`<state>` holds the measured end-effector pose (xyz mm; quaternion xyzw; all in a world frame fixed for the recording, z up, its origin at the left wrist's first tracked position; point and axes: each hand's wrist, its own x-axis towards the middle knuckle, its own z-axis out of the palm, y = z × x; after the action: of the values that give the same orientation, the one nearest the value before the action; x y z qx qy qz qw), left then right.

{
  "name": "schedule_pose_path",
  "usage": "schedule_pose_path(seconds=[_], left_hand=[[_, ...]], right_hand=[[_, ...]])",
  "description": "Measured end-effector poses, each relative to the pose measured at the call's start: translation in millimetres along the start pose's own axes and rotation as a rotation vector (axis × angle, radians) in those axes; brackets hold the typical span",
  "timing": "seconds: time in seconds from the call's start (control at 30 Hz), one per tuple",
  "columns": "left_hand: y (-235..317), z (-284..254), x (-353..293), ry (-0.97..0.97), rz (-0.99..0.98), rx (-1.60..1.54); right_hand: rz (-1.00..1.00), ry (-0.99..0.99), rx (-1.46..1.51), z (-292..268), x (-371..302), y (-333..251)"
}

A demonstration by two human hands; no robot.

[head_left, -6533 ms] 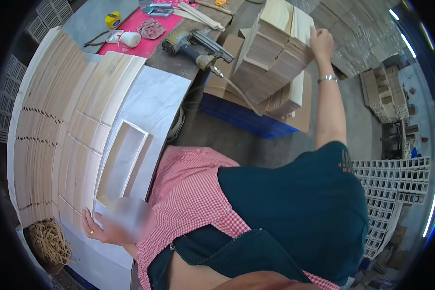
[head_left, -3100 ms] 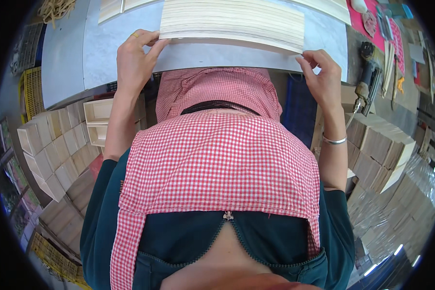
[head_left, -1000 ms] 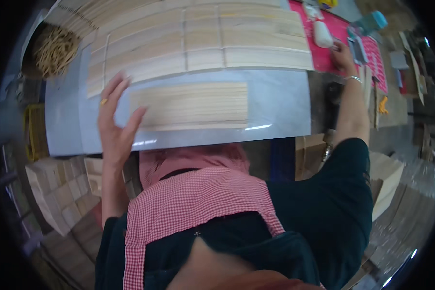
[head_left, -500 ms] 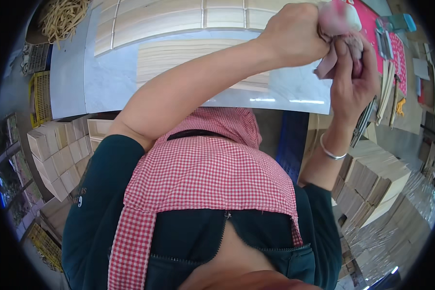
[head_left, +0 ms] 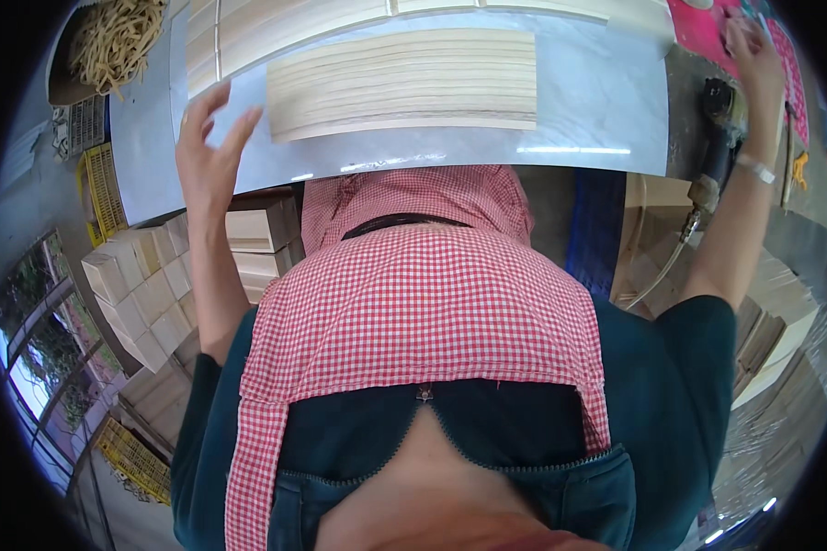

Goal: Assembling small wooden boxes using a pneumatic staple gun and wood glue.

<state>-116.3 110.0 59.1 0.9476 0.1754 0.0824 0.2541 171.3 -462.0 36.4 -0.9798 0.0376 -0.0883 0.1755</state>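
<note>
My left hand [head_left: 209,151] is in the air at the left of the worktable, thumb and fingers apart, with nothing in it. Beside its fingertips lies a flat pale wooden board [head_left: 404,83] with straight grain lines, resting on the grey-white tabletop [head_left: 597,92]. My right hand [head_left: 755,57] reaches out to the far right, over a pink surface [head_left: 698,32]. Its fingers look loosely bent and apart, and I see nothing held in them. Just left of that hand, a round pale-pink thing [head_left: 698,3] is cut off by the top edge.
More pale wooden boards [head_left: 294,32] lie along the back of the table. A black-and-metal tool [head_left: 719,101] with a hose stands by its right end. A container of tan strips [head_left: 118,46], yellow crates [head_left: 101,193] and stacked wooden boxes [head_left: 138,285] are on the left.
My hands, together at upper right around a pink-and-white thing and a crumpled cloth, have parted. The left swung to the far left; the right moved farther right. Both things have left my hands.
</note>
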Motion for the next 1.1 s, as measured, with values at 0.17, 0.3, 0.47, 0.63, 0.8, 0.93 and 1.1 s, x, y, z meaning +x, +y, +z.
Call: schedule_pose_path(seconds=[0.17, 0.3, 0.47, 0.63, 0.8, 0.93, 1.1], left_hand=[[-21, 7, -29, -0.133, -0.052, 0.032], [-17, 12, -27, -0.223, -0.043, 0.018], [-12, 20, -26, -0.198, -0.003, -0.017], [-17, 22, -27, -0.156, 0.097, -0.055], [-24, 23, -27, -0.152, 0.107, -0.083], [-23, 21, -26, -0.174, 0.113, -0.096], [-5, 7, -29, -0.203, 0.04, 0.026]], right_hand=[[-0.505, -0.241, 0.463, 21, -199, -106], [-0.524, -0.217, 0.385, 30, -247, -141], [-0.523, -0.111, 0.302, 37, -258, -150], [-0.565, -0.05, 0.261, 41, -258, -151], [-0.607, -0.067, 0.299, 45, -254, -148], [-0.639, -0.062, 0.336, 47, -249, -145], [-0.626, -0.144, 0.308, 42, -234, -143]])
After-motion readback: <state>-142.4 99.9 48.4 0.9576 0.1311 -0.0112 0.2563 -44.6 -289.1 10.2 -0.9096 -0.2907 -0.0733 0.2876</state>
